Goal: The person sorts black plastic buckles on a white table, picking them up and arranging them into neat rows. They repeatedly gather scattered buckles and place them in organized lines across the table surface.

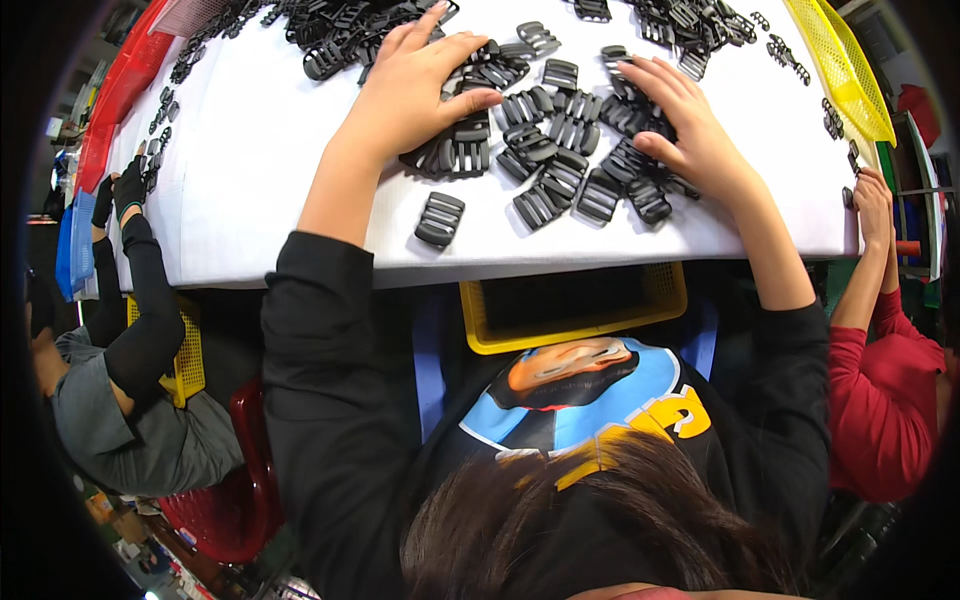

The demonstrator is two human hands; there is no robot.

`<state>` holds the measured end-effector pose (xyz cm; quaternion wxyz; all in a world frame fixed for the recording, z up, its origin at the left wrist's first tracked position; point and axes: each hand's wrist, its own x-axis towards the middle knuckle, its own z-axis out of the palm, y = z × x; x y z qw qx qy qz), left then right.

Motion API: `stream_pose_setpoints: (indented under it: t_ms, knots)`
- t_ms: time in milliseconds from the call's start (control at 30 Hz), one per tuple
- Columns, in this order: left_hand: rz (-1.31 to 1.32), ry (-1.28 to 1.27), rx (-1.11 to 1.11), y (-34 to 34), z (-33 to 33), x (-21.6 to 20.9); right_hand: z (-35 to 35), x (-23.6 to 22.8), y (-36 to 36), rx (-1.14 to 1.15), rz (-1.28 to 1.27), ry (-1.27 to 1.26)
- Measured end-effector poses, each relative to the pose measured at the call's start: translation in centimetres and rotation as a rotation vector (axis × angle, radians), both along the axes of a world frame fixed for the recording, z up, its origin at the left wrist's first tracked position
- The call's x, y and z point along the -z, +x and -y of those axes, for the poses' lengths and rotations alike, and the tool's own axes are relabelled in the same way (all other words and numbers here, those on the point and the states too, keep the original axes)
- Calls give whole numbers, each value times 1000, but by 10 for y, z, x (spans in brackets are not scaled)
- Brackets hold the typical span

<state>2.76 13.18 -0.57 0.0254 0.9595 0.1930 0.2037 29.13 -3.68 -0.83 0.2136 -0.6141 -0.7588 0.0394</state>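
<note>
Many small black plastic pieces with slots, like strap buckles (572, 131), lie loosely scattered on a white-covered table (270, 130). My left hand (415, 95) rests palm down at the left of this scatter, fingers spread over some pieces and thumb pointing right. On the other side, my right hand (700, 130) lies over more of them, its fingers stretched out and the thumb apart. Neither hand grips a piece; what is under the palms is hidden. One single buckle-like piece (439, 219) sits apart near the table's front edge.
Larger heaps of black pieces (340, 30) stand at the far side. A yellow basket (575, 335) is below the table edge before me. People work at the left (140, 260) and right (875, 230). Red tray (112, 100) and yellow tray (845, 70) line the sides.
</note>
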Motion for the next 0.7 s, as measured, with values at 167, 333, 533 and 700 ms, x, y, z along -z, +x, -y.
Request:
stream_pose_setpoints:
  t_ms: [167,333,533,700]
  knots:
    - [89,-330,200,11,15,8,12,-3,-17,-101,-7,-17]
    - [88,-308,126,24,47,10,38,-1,-32,-104,-169,6]
    - [216,-340,-45,37,81,6,59,1,-45,-50,-385,36]
    - [313,-305,-145,42,112,11,67,0,-51,-24,-350,111]
